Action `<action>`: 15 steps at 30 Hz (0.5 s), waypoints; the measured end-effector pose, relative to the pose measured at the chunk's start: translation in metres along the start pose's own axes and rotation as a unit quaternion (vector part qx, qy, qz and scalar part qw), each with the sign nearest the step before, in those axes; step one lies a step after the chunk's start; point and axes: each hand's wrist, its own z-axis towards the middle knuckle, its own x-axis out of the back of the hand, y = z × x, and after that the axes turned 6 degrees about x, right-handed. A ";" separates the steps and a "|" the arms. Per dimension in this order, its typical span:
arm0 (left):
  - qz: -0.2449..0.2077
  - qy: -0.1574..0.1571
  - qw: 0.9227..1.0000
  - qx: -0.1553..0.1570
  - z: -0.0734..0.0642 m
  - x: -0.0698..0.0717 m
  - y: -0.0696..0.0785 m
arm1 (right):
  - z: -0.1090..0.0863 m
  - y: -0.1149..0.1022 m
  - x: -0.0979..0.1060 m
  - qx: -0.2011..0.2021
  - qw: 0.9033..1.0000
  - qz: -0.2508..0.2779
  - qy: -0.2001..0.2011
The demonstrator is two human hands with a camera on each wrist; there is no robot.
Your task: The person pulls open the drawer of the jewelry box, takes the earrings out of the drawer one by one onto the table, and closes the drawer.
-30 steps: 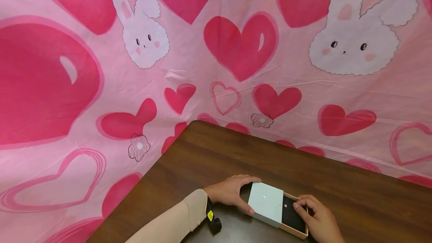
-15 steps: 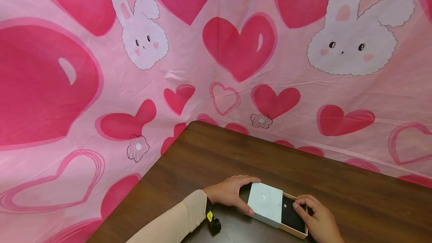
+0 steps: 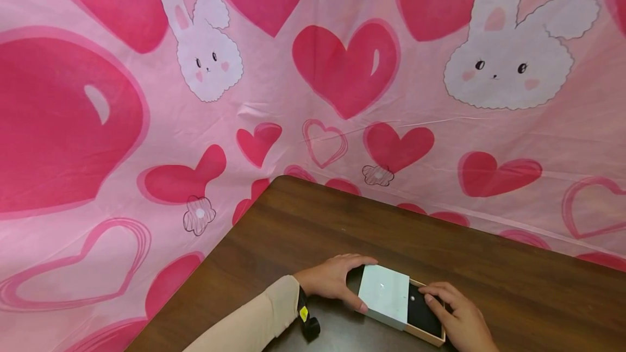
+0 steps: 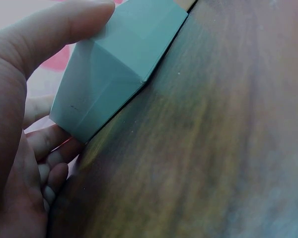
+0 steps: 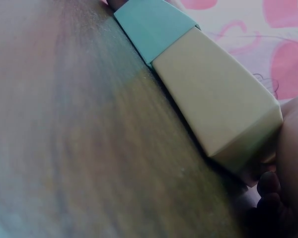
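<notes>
A slide-out box lies on the table, its pale mint sleeve (image 3: pixel 383 293) covering the left part of a tan inner tray (image 3: pixel 424 335). Inside the exposed tray is a flat black item (image 3: pixel 421 313) with a small round silvery spot. My left hand (image 3: pixel 332 278) grips the sleeve's left end, thumb on the near side and fingers on the far side. My right hand (image 3: pixel 457 311) is at the tray's right end, thumb and index finger over the black item. In the right wrist view, curled fingertips (image 5: pixel 268 183) sit by the tray's end wall.
The dark brown wooden table (image 3: pixel 293 221) extends to a rounded far corner. Behind it hangs a pink cloth (image 3: pixel 274 102) printed with hearts and white rabbits. A black strap with a small camera (image 3: pixel 310 326) is on the left wrist.
The right index finger has reached slightly further left over the black item. The left hand keeps its grip, and sleeve and tray stay at the same overlap.
</notes>
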 end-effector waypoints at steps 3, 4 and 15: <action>0.002 0.001 1.000 -0.001 0.000 0.000 0.000 | 0.000 0.000 0.000 0.006 1.000 -0.003 0.003; 0.002 0.002 1.000 -0.002 0.000 0.000 0.000 | 0.000 0.000 0.000 0.006 1.000 -0.003 0.002; 0.003 0.007 1.000 -0.010 0.002 -0.001 -0.001 | -0.001 0.000 0.001 0.011 1.000 -0.001 0.014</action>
